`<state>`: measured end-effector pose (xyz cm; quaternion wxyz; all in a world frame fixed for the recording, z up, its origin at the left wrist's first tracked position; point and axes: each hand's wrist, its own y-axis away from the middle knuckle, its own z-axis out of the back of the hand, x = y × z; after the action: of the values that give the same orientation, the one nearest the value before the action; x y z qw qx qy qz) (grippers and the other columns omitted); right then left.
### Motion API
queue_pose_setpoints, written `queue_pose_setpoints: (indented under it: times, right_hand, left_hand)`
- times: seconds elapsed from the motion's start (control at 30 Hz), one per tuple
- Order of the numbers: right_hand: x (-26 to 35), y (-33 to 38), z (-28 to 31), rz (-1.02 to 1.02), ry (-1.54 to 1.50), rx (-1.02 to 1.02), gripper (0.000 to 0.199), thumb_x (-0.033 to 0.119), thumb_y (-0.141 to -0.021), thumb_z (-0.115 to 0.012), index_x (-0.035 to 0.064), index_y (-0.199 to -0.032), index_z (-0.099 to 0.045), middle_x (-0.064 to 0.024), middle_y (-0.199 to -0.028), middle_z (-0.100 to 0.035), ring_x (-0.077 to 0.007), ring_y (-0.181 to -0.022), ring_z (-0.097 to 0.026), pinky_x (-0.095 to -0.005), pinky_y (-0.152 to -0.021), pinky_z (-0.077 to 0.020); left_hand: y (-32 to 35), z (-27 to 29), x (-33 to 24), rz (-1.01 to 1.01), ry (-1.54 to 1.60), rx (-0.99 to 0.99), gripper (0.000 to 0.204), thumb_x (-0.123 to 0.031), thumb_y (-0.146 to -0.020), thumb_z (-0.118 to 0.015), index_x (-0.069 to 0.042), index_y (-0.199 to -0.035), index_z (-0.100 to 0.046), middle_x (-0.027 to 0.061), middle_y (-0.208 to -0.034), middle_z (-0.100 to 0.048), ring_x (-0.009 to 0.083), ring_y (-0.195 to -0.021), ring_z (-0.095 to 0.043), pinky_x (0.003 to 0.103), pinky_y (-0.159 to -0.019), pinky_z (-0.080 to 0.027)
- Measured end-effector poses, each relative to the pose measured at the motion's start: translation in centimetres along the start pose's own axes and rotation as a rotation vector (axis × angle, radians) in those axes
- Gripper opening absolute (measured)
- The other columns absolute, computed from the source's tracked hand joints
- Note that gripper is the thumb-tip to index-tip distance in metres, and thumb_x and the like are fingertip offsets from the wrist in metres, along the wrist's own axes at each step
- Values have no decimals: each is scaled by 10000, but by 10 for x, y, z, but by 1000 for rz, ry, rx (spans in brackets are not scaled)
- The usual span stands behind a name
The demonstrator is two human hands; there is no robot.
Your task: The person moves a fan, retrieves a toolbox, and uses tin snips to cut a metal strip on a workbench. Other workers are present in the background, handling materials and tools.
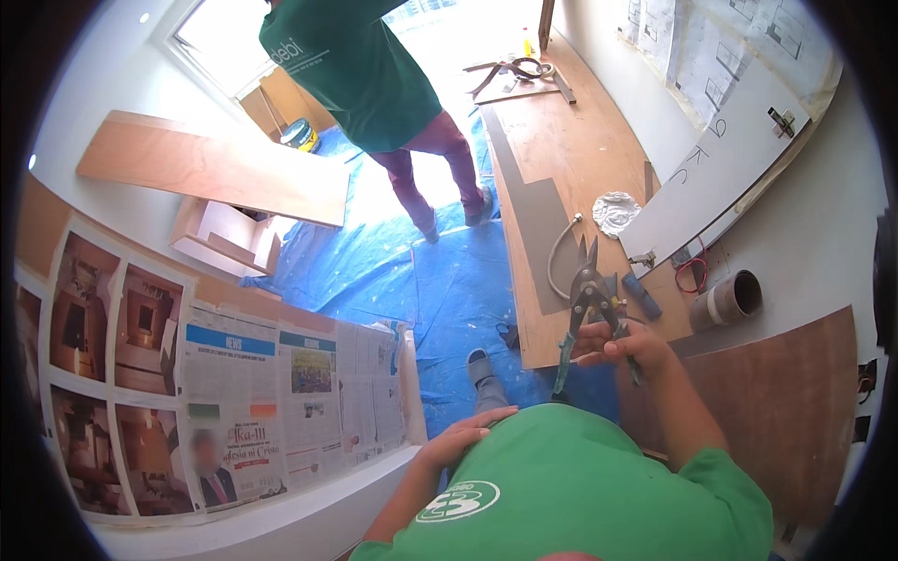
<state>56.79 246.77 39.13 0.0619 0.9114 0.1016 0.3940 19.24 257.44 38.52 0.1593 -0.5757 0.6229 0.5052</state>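
Observation:
A pair of tin snips point(589, 288) with dark metal jaws and green-and-dark handles is held in my right hand point(625, 342), jaws pointing away from me. The fingers are closed around one handle, above the near end of a plywood worktop point(599, 140). My left hand point(464, 436) lies flat against the side of my green shirt point(599, 477), fingers stretched out and holding nothing. Close beyond the snips, a flexible hose point(554, 258) curves over a grey sheet point(535, 201). A dark blue cylindrical thing point(641, 297) lies just right of the snips.
Another person point(374, 84) stands ahead on a blue tarp point(374, 266). On the right, a white panel with hinges point(687, 192) leans by a brown tube point(728, 301) and a curved brown board point(786, 411). A wooden board point(215, 168) and open box point(224, 236) stand left, beyond newspaper sheets point(229, 402).

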Motion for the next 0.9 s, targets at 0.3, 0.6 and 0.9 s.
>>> queue_pose_setpoints:
  times: [0.3,0.6,0.9]
  right_hand:
    - [16,-43,-27,163,-53,-404,662,134,-784,-782,-109,-1356,-554,-268,-1332,-622,-426,-1250,-606,-519,-1015,-515]
    - [16,-88,-75,266,12,-658,707,192,-834,-773,-118,-1409,-504,-261,-1343,-623,-380,-1263,-614,-452,-1043,-509]
    - [18,-59,-105,293,137,-708,731,184,-830,-793,-94,-1436,-494,-234,-1377,-608,-346,-1301,-587,-478,-1105,-452]
  left_hand:
    - [-107,117,-108,227,-280,408,540,-322,-1067,-466,-29,-1521,-471,167,-1567,-454,282,-1448,-417,393,-1212,-285]
    - [-186,181,-192,120,-388,932,462,-311,-1052,-557,-43,-1427,-588,151,-1478,-542,286,-1388,-484,423,-1185,-338]
    - [-232,192,-186,234,-248,924,329,-234,-1041,-584,-18,-1278,-656,134,-1329,-630,238,-1260,-581,374,-1050,-468]
